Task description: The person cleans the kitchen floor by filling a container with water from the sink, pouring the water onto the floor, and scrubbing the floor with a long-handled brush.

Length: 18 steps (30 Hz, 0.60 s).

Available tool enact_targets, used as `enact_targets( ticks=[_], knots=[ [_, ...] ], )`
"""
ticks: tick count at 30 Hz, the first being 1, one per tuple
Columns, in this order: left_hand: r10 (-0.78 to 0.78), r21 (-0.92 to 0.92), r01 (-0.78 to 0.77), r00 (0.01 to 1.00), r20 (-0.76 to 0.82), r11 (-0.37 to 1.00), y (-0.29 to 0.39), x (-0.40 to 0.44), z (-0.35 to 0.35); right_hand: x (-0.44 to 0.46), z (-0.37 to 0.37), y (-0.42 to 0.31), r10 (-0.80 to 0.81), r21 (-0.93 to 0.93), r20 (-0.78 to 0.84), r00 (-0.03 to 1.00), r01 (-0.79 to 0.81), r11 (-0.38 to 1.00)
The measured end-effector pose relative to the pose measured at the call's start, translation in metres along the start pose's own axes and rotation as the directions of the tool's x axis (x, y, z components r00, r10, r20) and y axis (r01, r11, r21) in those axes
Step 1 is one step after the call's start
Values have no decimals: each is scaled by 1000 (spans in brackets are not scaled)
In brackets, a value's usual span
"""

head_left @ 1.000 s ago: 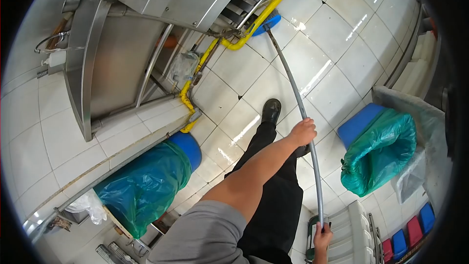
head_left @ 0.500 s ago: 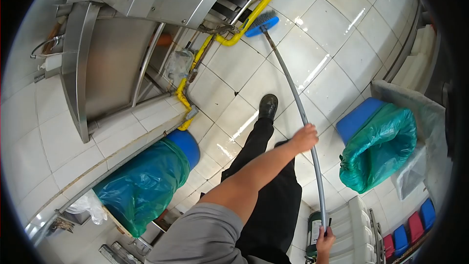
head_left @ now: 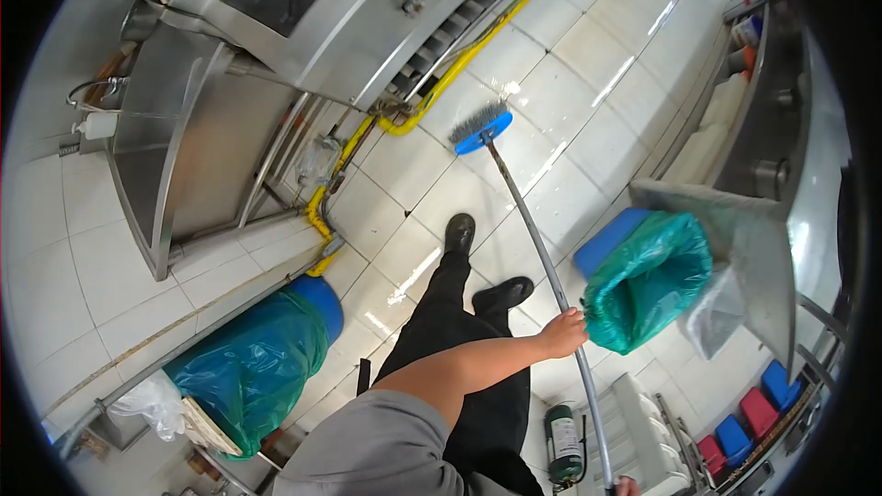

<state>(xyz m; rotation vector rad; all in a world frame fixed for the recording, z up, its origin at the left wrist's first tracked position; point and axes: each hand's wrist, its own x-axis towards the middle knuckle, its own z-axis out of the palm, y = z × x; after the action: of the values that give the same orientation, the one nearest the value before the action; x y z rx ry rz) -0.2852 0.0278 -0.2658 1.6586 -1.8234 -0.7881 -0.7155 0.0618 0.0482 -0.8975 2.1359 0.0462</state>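
Note:
A push broom with a blue head and grey bristles rests on the wet tiled floor ahead of my feet. Its long grey handle slants down towards me. My left hand reaches across my body and wraps around the middle of the handle. At the bottom edge, my right hand grips the handle's upper end, though most of that hand lies outside the picture. Beside my left hand stands a blue bin with a green liner bag.
A yellow pipe runs along steel kitchen equipment on the left. Another green-bagged bin sits at lower left. A steel table stands right; a green cylinder and coloured crates are lower right.
The broom head has come away from the yellow pipe and closer to my feet. My left hand is lower in view, and my right hand has slipped mostly past the bottom edge. The view has shifted.

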Motion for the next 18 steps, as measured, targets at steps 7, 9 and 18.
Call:
enact_targets(
  ticks=[7,9,18],
  knots=[
    [-77,-252,27,979,-191,967,73,108,-157,-135,-107,-238,-972,-926,-220,84,295,235],
    [34,-282,-24,999,29,959,84,123,-190,-190,-67,-314,-953,-713,-298,-47,675,190],
    [-197,-353,87,936,-290,932,-63,83,-258,-278,136,-482,-994,745,-105,-10,662,-86]
  ],
)
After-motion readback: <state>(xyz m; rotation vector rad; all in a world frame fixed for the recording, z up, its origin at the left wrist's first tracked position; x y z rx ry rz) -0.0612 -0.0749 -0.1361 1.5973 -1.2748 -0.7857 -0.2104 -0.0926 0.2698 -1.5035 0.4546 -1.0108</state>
